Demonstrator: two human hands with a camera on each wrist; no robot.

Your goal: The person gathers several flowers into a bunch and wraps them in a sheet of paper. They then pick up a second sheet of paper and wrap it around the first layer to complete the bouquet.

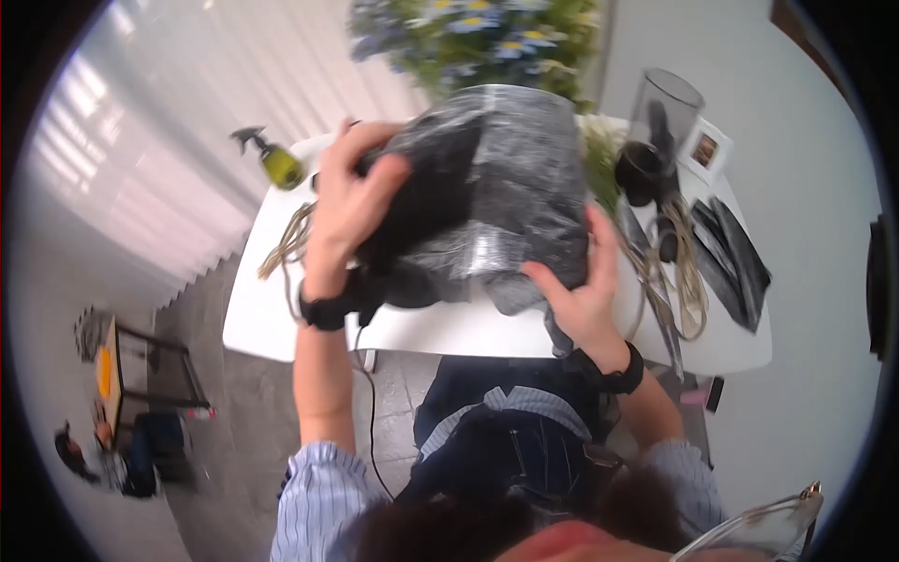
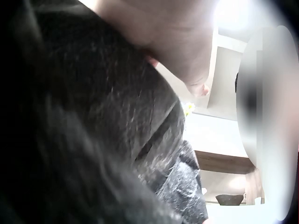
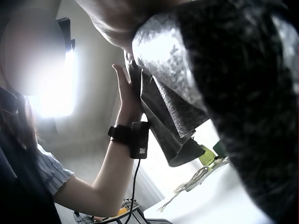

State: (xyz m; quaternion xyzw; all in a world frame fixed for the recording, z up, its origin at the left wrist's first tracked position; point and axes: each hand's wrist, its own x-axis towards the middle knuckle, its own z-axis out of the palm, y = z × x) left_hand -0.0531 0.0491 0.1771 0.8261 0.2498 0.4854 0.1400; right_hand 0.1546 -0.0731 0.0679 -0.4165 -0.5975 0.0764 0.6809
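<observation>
Both hands hold up a bulky piece of crinkled, glossy black plastic wrapping above the white table. On its left side is my left hand, the thumb over the near face and the fingers bent round behind. My right hand grips the lower right corner, thumb in front, fingers along the side. Loose folds hang from the lower edge. In the left wrist view the dark wrapping fills much of the picture. Folded flaps of the wrapping hang beside the left hand in the right wrist view.
On the white table lie bundled cord, a green spray bottle, a clear cylinder, a framed picture and dark folded strips. Blue flowers stand behind. Another person sits at far left.
</observation>
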